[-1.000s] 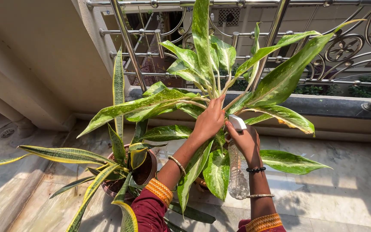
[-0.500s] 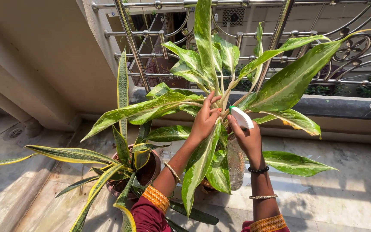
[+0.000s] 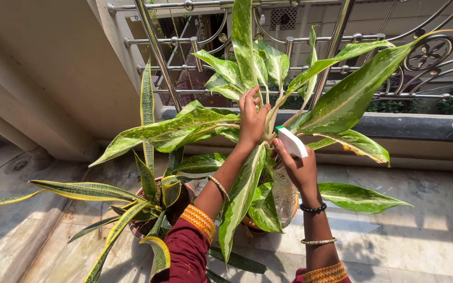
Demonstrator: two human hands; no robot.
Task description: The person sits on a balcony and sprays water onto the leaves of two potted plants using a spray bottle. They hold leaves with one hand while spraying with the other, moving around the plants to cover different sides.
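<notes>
Head view: I see the variegated potted plant [image 3: 310,105] by the balcony railing [image 3: 436,97], long leaves splayed. My left hand [image 3: 252,118] lies open among its stems; my right hand [image 3: 300,167] grips a white-capped spray bottle [image 3: 291,142].

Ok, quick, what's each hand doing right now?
Left hand: open, fingers spread among the leaf stems.
Right hand: closed around a clear spray bottle with a white head.

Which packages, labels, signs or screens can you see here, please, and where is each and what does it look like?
No labels, signs or screens show.
Spray bottle: the only container, held in the right hand among the plant's leaves; clear body, white head with a green tip.
</notes>
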